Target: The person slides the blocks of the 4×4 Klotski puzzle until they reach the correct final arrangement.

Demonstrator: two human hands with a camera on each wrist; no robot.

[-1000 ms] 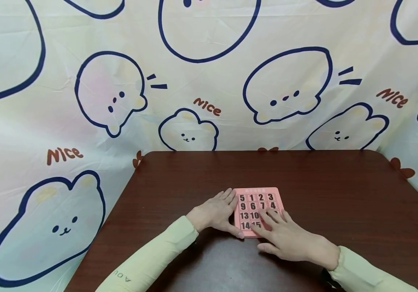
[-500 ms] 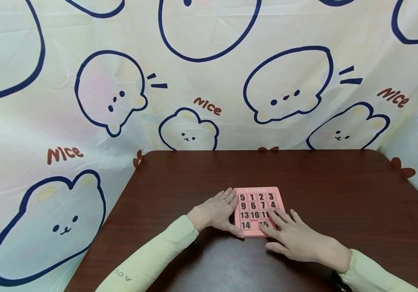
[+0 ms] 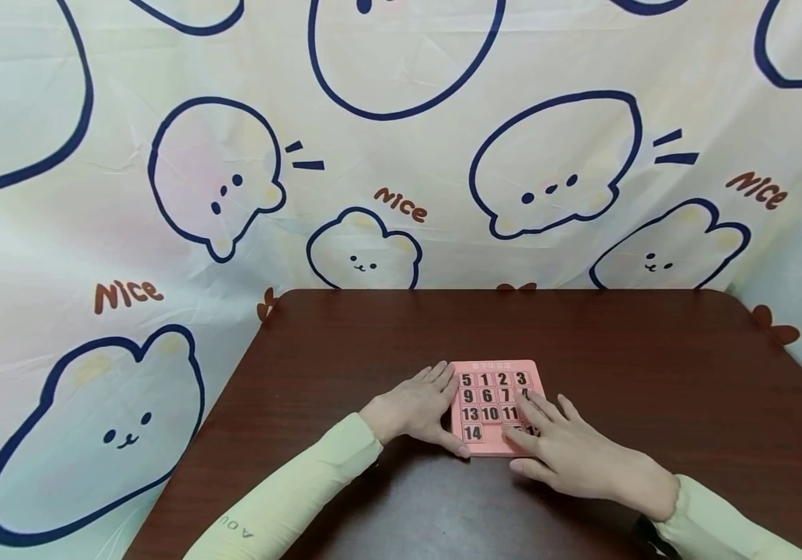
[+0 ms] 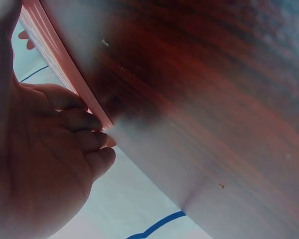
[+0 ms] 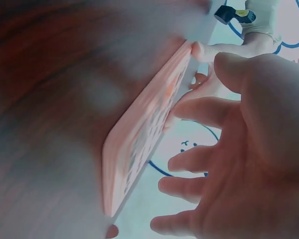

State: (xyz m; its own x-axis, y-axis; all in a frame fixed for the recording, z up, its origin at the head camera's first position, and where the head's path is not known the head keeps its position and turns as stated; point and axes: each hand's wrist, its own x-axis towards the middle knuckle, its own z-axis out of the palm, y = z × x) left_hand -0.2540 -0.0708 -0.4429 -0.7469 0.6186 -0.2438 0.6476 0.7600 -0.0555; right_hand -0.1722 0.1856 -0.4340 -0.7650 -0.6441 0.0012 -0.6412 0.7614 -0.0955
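Note:
A pink sliding number puzzle (image 3: pixel 495 449) lies flat on the dark brown table, also seen edge-on in the right wrist view. Its top row reads 5, 1, 2, 3, and a gap shows right of the 14 tile (image 3: pixel 473 433). My left hand (image 3: pixel 415 408) rests along the puzzle's left side with straight fingers, the thumb at the near left corner. Over the lower right of the board, my right hand (image 3: pixel 576 459) is spread with its index fingertip at the bottom row. It partly hides the tiles there.
The brown wooden table (image 3: pixel 344 334) stretches around the puzzle, with rounded far corners. Behind it hangs a pale cloth backdrop (image 3: pixel 443 155) with blue-outlined cartoon animals. A black strap (image 3: pixel 653 537) shows at the right sleeve.
My right hand has shifted right. The 15 tile has slid right with it, away from 14, leaving the gap between. My left hand stays in place.

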